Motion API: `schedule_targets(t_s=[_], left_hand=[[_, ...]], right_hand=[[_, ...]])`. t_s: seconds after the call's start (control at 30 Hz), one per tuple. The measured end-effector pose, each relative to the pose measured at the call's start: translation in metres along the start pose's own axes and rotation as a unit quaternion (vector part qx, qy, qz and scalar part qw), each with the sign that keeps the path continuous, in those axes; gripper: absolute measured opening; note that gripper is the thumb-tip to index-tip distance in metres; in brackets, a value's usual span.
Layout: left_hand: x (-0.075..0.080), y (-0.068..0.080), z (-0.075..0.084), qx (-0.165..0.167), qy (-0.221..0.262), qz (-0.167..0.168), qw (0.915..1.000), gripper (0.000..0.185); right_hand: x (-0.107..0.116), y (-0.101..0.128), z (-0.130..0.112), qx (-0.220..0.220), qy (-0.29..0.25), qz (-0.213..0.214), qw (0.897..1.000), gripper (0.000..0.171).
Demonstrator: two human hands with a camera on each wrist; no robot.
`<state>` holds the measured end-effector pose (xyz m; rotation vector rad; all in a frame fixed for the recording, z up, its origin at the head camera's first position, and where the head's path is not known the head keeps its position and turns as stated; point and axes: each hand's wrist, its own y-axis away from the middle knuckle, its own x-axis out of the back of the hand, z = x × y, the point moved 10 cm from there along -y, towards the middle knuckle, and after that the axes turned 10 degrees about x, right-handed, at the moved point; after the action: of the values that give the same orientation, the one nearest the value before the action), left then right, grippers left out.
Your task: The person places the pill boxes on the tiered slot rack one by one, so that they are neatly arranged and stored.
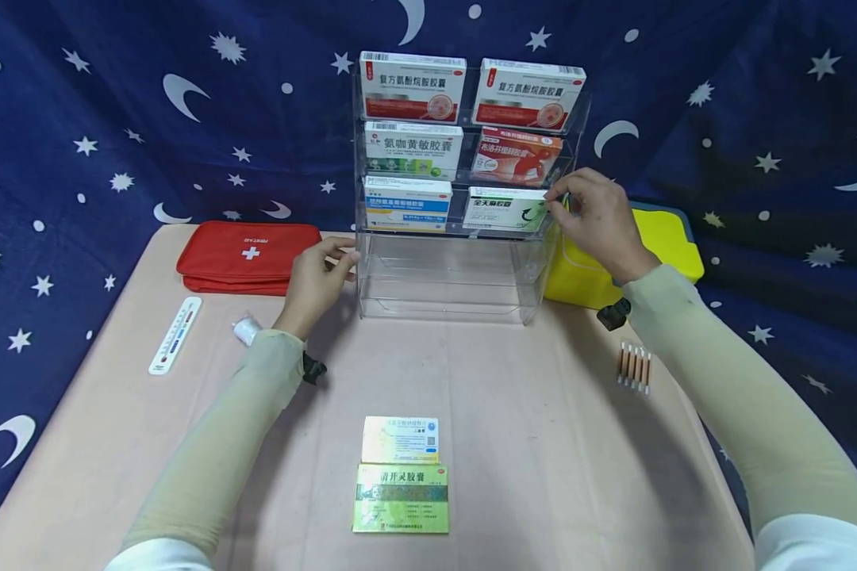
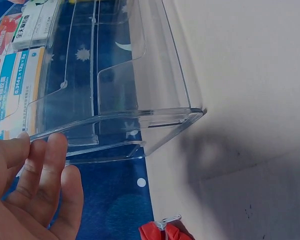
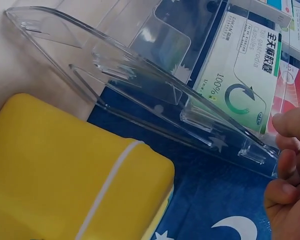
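Note:
A clear plastic display rack [image 1: 443, 305] stands at the back of the table, with medicine boxes on its upper tiers. My left hand [image 1: 319, 277] pinches the rack's left side edge between thumb and fingers, as the left wrist view shows. On the other side, my right hand [image 1: 600, 218] holds the right side wall, thumb inside and fingers outside, beside a white-and-green capsule box [image 1: 503, 210]. Left of that box sits a blue-and-white capsule box [image 1: 407, 208]. Above them are a green-and-white box [image 1: 413, 151], a red box [image 1: 516, 156] and two red-and-white boxes [image 1: 413, 89].
A red first-aid pouch [image 1: 250, 258], a thermometer card [image 1: 174, 335] and a small white roll [image 1: 246, 329] lie left. To the right are a yellow case [image 1: 586, 274] and several brown swabs [image 1: 634, 367]. In front lie a pale box [image 1: 400, 440] and a yellow-green box [image 1: 400, 500].

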<state>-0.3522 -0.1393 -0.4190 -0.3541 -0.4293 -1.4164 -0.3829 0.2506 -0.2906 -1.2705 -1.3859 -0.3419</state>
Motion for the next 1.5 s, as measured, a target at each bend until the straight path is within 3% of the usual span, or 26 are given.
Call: schedule_targets(t_s=[0.27,0.43,0.57,0.7,0.8,0.9,1.13,1.5], left_hand=[[-0.002,0.000,-0.002,-0.004,0.011,-0.004,0.9999,0.030],[-0.002,0.001,-0.002,-0.010,0.016,-0.004,0.9998,0.029],[-0.001,0.001,0.000,-0.018,0.015,-0.002,0.9997,0.029],[0.000,0.002,0.002,-0.024,0.020,-0.001,0.9995,0.029],[0.000,0.002,0.002,-0.024,0.023,-0.003,0.9995,0.029],[0.000,0.001,0.002,-0.022,0.019,-0.002,0.9996,0.029],[0.003,0.001,0.002,-0.022,0.012,0.008,0.9997,0.029],[-0.001,0.000,0.002,-0.015,0.009,0.002,0.9998,0.030]], right_hand=[[-0.002,0.013,-0.003,-0.015,-0.031,0.022,0.999,0.021],[-0.024,0.044,-0.020,0.013,-0.095,0.027,0.995,0.019],[-0.063,0.084,-0.043,0.031,-0.165,-0.028,0.985,0.015],[-0.112,0.133,-0.069,0.021,-0.225,-0.117,0.967,0.017],[-0.141,0.166,-0.087,0.009,-0.250,-0.173,0.953,0.021],[-0.157,0.186,-0.104,0.012,-0.259,-0.198,0.945,0.025],[-0.179,0.209,-0.140,0.033,-0.262,-0.223,0.938,0.034],[-0.191,0.219,-0.160,0.052,-0.250,-0.192,0.948,0.036]])
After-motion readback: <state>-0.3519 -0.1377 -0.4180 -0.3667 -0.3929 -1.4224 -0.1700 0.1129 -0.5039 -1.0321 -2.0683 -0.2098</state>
